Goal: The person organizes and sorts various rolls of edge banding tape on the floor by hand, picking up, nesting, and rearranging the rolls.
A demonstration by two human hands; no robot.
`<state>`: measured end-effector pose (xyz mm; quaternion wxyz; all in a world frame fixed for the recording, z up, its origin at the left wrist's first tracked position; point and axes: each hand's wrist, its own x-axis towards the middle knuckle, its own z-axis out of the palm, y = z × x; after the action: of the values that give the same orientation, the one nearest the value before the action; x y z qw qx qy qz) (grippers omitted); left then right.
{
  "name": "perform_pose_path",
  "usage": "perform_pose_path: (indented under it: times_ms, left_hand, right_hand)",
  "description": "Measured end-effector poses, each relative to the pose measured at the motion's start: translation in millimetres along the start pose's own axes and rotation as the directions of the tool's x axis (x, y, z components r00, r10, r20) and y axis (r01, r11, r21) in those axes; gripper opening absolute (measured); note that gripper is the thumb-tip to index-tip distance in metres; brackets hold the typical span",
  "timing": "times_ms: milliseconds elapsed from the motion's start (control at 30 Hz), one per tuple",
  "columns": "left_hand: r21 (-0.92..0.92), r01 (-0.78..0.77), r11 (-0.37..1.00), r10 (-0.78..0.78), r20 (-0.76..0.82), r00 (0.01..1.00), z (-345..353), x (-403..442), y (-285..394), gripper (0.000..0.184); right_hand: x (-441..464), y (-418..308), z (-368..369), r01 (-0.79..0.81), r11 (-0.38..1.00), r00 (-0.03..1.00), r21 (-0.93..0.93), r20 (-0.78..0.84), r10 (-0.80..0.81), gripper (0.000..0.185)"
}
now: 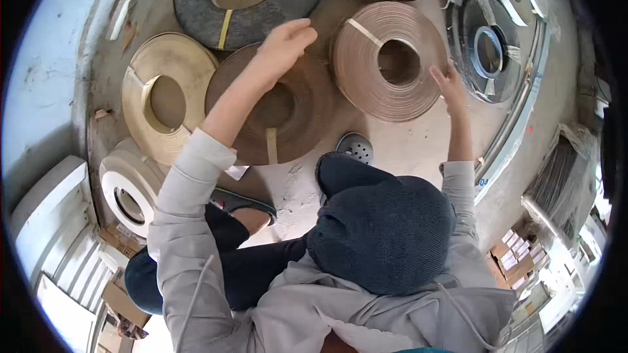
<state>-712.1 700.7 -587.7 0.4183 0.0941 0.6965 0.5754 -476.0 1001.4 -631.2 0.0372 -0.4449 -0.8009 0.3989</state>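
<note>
A light brown coil of banding [356, 68], with a pale strip of tape across its upper left, stands tilted on the floor. My right hand [449, 84] is at this coil's right edge, fingers apart, the thumb against or just in front of the rim. My left hand [288, 42] is above a darker brown coil [311, 114], its fingers curled together; whether anything is between them is hidden. Behind that hand lies a dark grey coil [261, 25] with yellow straps. A cream coil [190, 59] leans beside the dark brown one on the left.
A white roll [114, 186] sits at the left. Black coil [464, 46] and several other rolls stand at the upper right, near a long metal rail [523, 114]. Cardboard boxes [517, 255] are at the lower right. My shoe [356, 147] is below the light brown coil.
</note>
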Motion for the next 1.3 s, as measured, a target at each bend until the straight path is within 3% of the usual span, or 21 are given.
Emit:
perform_pose_path:
  times_ms: [33,133,233,333,433,467,567,633,667,700,767,800,867,967,1067,1133,1200,1300]
  left_hand:
    - [-0.007,-0.005,1.0,0.005,0.02,1.0,17,9,-6,0.049]
    - [0.113,0.07,0.991,-0.076,0.052,0.996,51,33,-32,0.055]
    - [0.334,-0.085,0.939,0.082,0.025,0.996,69,57,-59,0.06]
    - [0.356,-0.117,0.927,0.121,0.011,0.993,75,49,-61,0.063]
    - [0.394,-0.138,0.909,0.151,-0.001,0.989,80,45,-56,0.066]
    - [0.412,-0.147,0.899,0.164,-0.005,0.987,83,44,-55,0.068]
    - [0.488,-0.211,0.847,0.283,-0.078,0.956,101,25,-48,0.073]
    - [0.311,-0.366,0.877,0.415,-0.105,0.904,125,-7,-19,0.076]
    - [0.397,-0.417,0.818,0.488,-0.095,0.868,138,-20,-12,0.076]
    - [0.387,-0.462,0.798,0.526,-0.073,0.847,147,-39,6,0.074]
    - [0.331,-0.652,0.682,0.682,0.034,0.731,170,-60,21,0.071]
    - [0.262,-0.731,0.63,0.74,0.086,0.668,176,-65,25,0.07]
    - [0.212,-0.758,0.617,0.756,0.108,0.646,173,-67,20,0.07]
    - [0.028,-0.837,0.547,0.818,0.196,0.541,184,-71,17,0.069]
    - [0.036,-0.844,0.534,0.813,0.252,0.525,178,-78,6,0.067]
    - [0.108,-0.762,0.638,0.733,0.22,0.644,169,-82,2,0.065]
    - [0.154,-0.724,0.672,0.7,0.185,0.69,157,-76,-3,0.064]
    - [0.176,-0.648,0.741,0.649,0.061,0.758,133,-52,-15,0.063]
  right_hand:
    - [-4,-13,2,-0.016,0.994,1.0,-0.109,0.007,0.017,0.061]
    - [1,-9,9,-0.014,0.992,1.0,-0.129,-0.024,0.011,0.066]
    - [7,-6,14,0.006,0.995,0.999,-0.101,-0.048,-0.011,0.069]
    - [6,-1,21,0.028,0.999,0.996,-0.031,-0.081,-0.031,0.071]
    - [4,2,33,0.033,0.944,0.972,-0.329,-0.21,-0.107,0.068]
    - [4,2,32,0.036,0.945,0.973,-0.325,-0.206,-0.108,0.068]
    - [0,4,26,-0.042,0.992,0.988,-0.116,-0.155,0.023,0.067]
    - [-1,22,18,0.051,0.993,0.987,0.102,-0.158,-0.034,0.061]
    - [-4,29,11,0.026,0.974,0.992,0.227,-0.125,0.003,0.058]
    - [-6,37,4,-0.004,0.938,0.995,0.346,-0.089,0.037,0.055]
    - [-12,57,-2,-0.041,0.672,0.997,0.739,-0.013,0.074,0.048]
    - [-12,56,8,-0.042,0.68,0.998,0.732,0.003,0.059,0.048]
    - [-26,63,18,-0.038,0.659,0.997,0.751,-0.011,0.07,0.049]
    - [-51,74,-11,0.032,0.656,0.985,0.754,-0.135,0.108,0.05]
    - [-61,77,-43,0.099,0.649,0.963,0.754,-0.236,0.127,0.051]
    - [-62,78,-45,0.037,0.738,0.976,0.674,-0.184,0.119,0.055]
    - [-60,68,-39,0.0,0.768,0.98,0.64,-0.152,0.127,0.057]
    - [-51,20,-31,-0.044,0.94,0.987,0.34,-0.132,0.094,0.067]
